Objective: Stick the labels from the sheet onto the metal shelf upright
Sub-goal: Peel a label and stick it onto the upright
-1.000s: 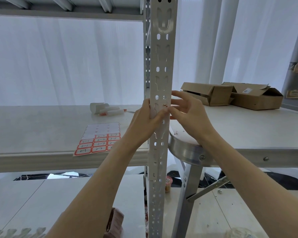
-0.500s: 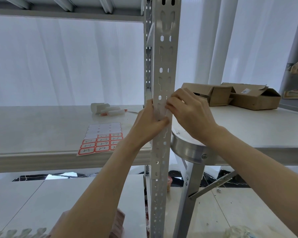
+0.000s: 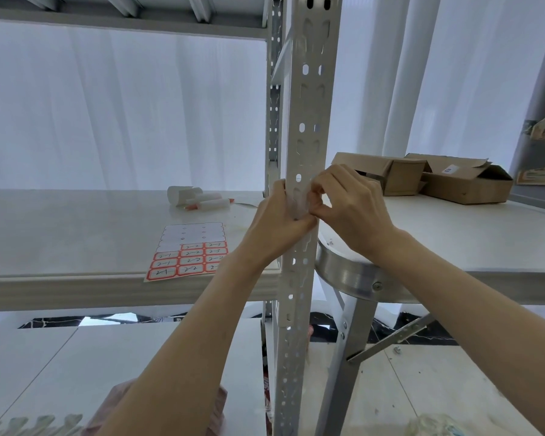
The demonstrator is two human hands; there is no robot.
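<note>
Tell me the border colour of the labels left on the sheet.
Red-orange borders on the labels, head view.

Both of your forearms are bare from the bottom edge of the view up to the wrist, with no sleeve showing along either one. Your left hand [image 3: 276, 228] and your right hand [image 3: 354, 206] are bare too, with no glove, and the parts of the wrists and fingers that show carry no ring, watch or band. The fingernails that can be seen look short and plain. Low in the view, under your left forearm, a patch of pinkish cloth [image 3: 216, 413] shows; whether it is part of your clothing cannot be told.
</note>
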